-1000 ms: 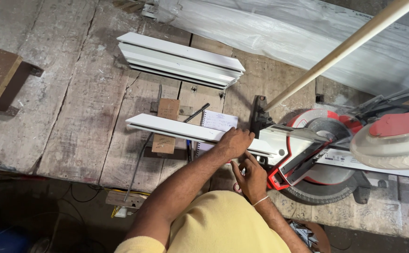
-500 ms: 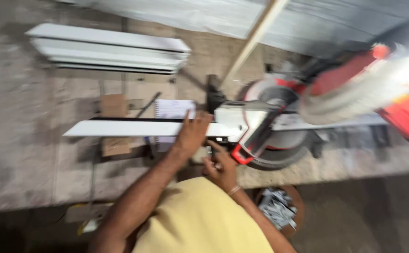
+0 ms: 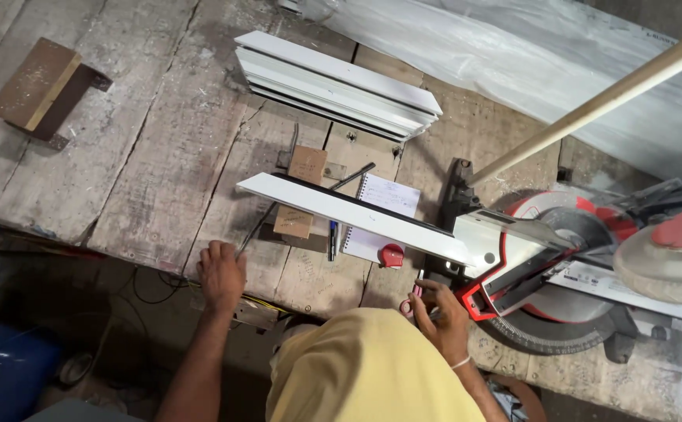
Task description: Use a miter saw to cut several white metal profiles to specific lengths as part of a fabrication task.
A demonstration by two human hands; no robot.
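White trim strip (image 3: 352,212) lies across the middle of the frame, one end on the red mitre saw (image 3: 567,266) at right. Our left hand (image 3: 222,273) rests loose and empty on the wooden worktop (image 3: 145,156) edge, lower left. Our right hand (image 3: 441,311) pinches a small pink item (image 3: 417,291), just below the strip.

My left hand (image 3: 222,273) flat, palm down, fingers spread, arm stretched forward, my right hand (image 3: 442,316) curled, fingers pinched together, wrist bent, a thin band on it
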